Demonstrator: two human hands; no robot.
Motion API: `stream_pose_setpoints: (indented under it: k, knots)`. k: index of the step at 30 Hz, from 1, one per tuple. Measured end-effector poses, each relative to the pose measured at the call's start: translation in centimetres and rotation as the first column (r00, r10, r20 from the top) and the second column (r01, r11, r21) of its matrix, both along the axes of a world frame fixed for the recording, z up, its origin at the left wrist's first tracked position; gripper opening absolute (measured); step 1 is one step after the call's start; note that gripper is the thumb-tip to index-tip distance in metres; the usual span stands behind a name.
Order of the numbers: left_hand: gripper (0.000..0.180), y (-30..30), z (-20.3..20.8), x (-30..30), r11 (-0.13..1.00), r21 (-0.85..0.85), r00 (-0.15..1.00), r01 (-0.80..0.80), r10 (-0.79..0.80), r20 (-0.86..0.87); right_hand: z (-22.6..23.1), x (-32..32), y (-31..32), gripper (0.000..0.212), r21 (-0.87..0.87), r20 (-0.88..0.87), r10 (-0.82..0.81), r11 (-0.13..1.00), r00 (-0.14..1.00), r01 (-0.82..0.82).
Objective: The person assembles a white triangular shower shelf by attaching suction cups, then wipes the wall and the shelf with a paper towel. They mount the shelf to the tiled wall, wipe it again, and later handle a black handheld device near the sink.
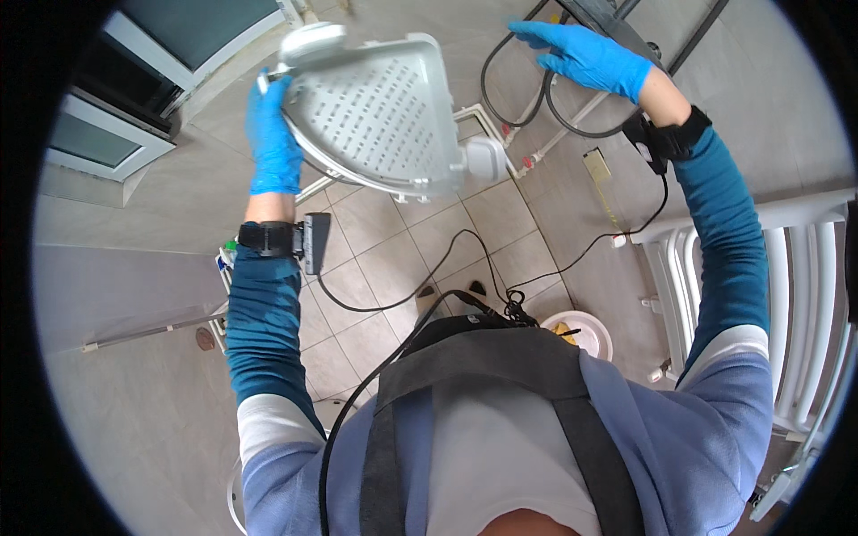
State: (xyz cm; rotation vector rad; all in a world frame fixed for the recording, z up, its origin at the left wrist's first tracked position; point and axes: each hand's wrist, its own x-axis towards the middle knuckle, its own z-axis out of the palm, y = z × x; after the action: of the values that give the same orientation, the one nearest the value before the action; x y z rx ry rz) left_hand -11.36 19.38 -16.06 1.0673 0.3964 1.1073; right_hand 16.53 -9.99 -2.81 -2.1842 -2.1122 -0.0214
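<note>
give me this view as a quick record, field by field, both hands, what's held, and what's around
left hand: blue-gloved, gripping the shelf's left edge
right hand: blue-gloved, fingers extended, beside a looped black hose; contact unclear
held item: pale grey quarter-round shelf, perforated
shelf state: off the floor, raised in front of the person
floor: light square tiles
right side: white radiator
near the feet: pale round basin with something yellow inside

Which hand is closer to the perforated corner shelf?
Left. The left hand holds the corner shelf at its left side; the right hand is off to its right, not touching.
</note>
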Motion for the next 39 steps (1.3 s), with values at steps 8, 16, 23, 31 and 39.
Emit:
stream_pose_setpoints:
  k: [8,16,23,31,39]
  knots:
    - [0.033,2.3,0.0,-1.5,0.954,-0.3,0.992,0.019,0.02,0.125,-8.4,-4.1,-6.3,0.072,-0.247,-0.552,-0.396,0.918,0.734,0.31]
    - [0.032,0.4,0.7,-1.7,0.947,-0.283,0.975,0.152,-0.096,0.203,-14.0,-11.2,-1.8,0.072,-0.112,-0.991,-0.135,0.884,0.019,0.454]
    - [0.035,-1.0,1.3,-2.4,0.931,-0.275,0.949,0.241,-0.166,0.269,-14.6,-12.5,-1.2,0.046,-0.058,-0.864,0.229,0.839,-0.449,0.541]
    - [0.042,0.2,1.0,-3.7,0.91,-0.311,0.961,0.274,-0.246,0.127,-12.9,-14.0,-0.9,0.046,-0.054,-0.867,0.281,0.769,-0.413,0.637]
    - [0.043,1.7,2.0,-5.9,0.908,-0.222,0.914,0.356,-0.388,-0.12,-11.2,-15.2,-0.5,0.046,-0.05,-0.95,0.198,0.668,-0.242,0.742]
